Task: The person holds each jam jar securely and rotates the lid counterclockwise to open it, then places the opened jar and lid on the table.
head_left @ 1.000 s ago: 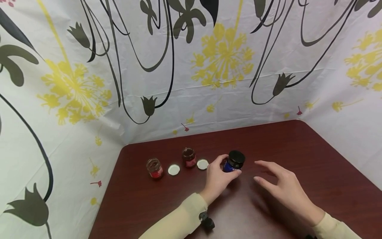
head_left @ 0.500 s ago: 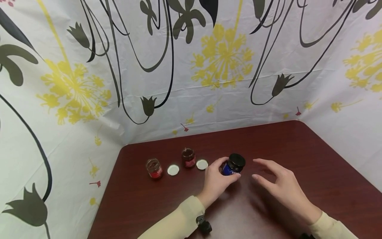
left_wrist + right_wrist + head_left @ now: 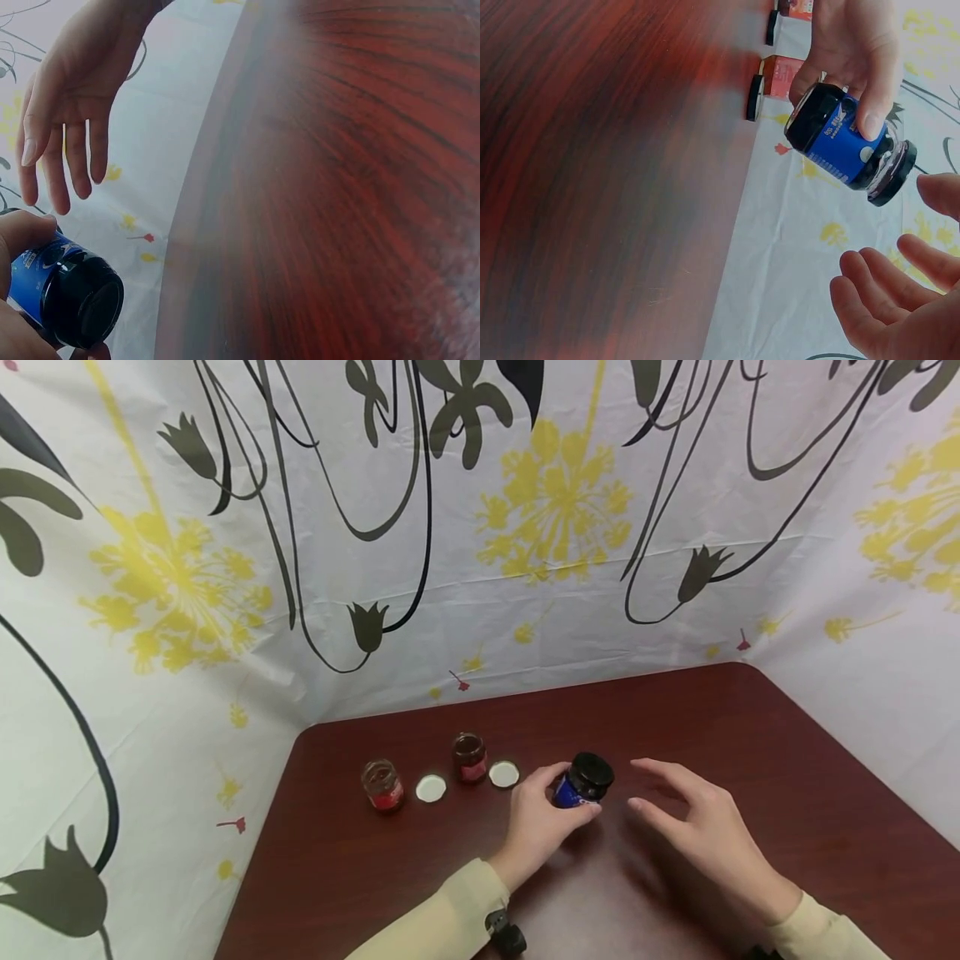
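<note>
My left hand grips a dark glass jar with a blue label between thumb and fingers. A black lid sits on top, and the jar tilts slightly to the right. The right wrist view shows the jar's label and the left thumb across it, with the jar raised off the tabletop. To the right of the jar, apart from it, my right hand hovers with thumb and fingers spread around nothing. Its loose, extended fingers also appear in the left wrist view.
Two lidless glass jars with red labels, one at far left and one nearer the middle, stand on the brown table. Beside them lie two lids, pale side up: a left one and a right one. Patterned cloth hangs behind.
My left hand has brought the blue-labelled jar slightly down and nearer to me, its top leaning more to the right. My right hand has kept almost the same place and pose.
</note>
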The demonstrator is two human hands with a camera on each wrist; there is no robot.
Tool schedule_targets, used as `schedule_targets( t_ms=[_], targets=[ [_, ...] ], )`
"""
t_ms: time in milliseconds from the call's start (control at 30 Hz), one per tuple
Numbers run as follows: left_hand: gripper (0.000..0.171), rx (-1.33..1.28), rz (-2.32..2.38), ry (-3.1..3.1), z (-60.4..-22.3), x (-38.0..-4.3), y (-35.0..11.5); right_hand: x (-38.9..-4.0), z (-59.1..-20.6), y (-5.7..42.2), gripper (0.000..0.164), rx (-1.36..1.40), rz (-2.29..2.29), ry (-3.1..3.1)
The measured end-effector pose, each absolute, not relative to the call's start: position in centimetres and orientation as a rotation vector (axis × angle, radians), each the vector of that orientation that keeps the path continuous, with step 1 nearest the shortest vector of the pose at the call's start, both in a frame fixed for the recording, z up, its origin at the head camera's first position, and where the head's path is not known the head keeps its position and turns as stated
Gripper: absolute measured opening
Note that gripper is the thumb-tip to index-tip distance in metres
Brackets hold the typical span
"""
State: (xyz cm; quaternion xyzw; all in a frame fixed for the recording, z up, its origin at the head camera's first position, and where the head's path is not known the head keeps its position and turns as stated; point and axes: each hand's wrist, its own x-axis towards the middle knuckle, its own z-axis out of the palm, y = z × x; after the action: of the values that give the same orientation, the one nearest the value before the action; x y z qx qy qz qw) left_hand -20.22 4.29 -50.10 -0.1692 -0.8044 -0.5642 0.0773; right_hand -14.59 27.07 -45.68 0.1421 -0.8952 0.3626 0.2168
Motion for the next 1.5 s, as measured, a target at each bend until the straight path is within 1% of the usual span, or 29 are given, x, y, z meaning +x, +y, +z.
schedule_targets(
  t_ms=[600,833,1033,1267,1500],
  targets=[
    [0.06,-0.541,-1.649,-2.466,-49.9,-19.5,4.0,-14.5,-45.7,26.9,0.054,0.385,1.074,-2.489],
    [0.063,-0.555,-1.603,-2.496,-49.8,-19.2,3.9,-14.6,-45.3,26.6,0.051,0.435,1.08,-2.461],
    [0.06,-0.566,-1.566,-2.5,-49.7,-18.9,3.8,-14.5,-45.3,26.3,0.048,0.423,1.057,-2.47],
    [0.058,-0.584,-1.533,-2.494,-49.6,-18.6,3.7,-14.5,-45.5,26.1,0.048,0.42,1.108,-2.483],
    [0.056,-0.646,-1.495,-2.485,-49.6,-18.3,3.6,-14.5,-45.4,25.7,0.044,0.46,1.201,-2.478]
  ],
)
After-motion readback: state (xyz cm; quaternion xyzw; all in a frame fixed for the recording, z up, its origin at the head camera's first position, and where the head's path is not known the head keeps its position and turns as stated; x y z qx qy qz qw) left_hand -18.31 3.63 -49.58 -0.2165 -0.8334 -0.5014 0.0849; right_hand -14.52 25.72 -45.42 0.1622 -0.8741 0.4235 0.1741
